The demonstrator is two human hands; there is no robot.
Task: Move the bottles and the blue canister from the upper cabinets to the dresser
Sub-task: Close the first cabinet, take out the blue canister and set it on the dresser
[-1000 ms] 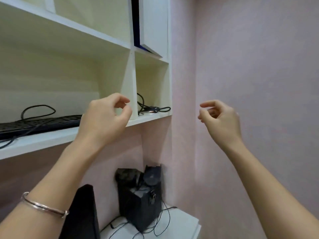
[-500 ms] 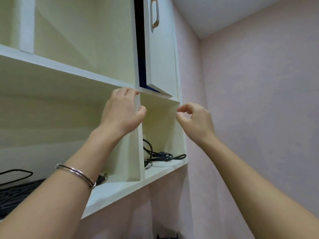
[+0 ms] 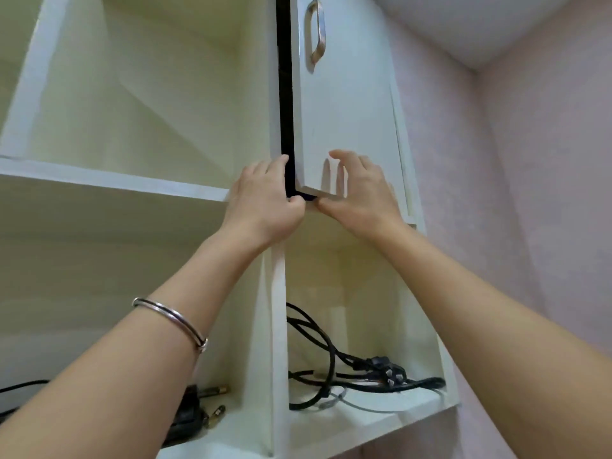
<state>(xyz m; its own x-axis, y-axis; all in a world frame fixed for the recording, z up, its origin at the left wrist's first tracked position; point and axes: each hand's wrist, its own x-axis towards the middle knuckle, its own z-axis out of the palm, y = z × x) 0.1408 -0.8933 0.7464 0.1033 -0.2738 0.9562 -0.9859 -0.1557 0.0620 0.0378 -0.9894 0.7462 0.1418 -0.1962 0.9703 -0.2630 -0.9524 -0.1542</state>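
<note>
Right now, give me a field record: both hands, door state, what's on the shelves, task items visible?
left hand: at the lower left corner of the cabinet door, fingers curled at its edge
right hand: thumb under the door's bottom edge, fingers spread on its face
door state: slightly ajar, dark gap along its left edge
door handle: metal, unused
open shelf, right bay: black power cables
open shelf, left bay: dark device, mostly hidden by the forearm
left wrist: silver bangle
bottles, blue canister: none in view
</note>
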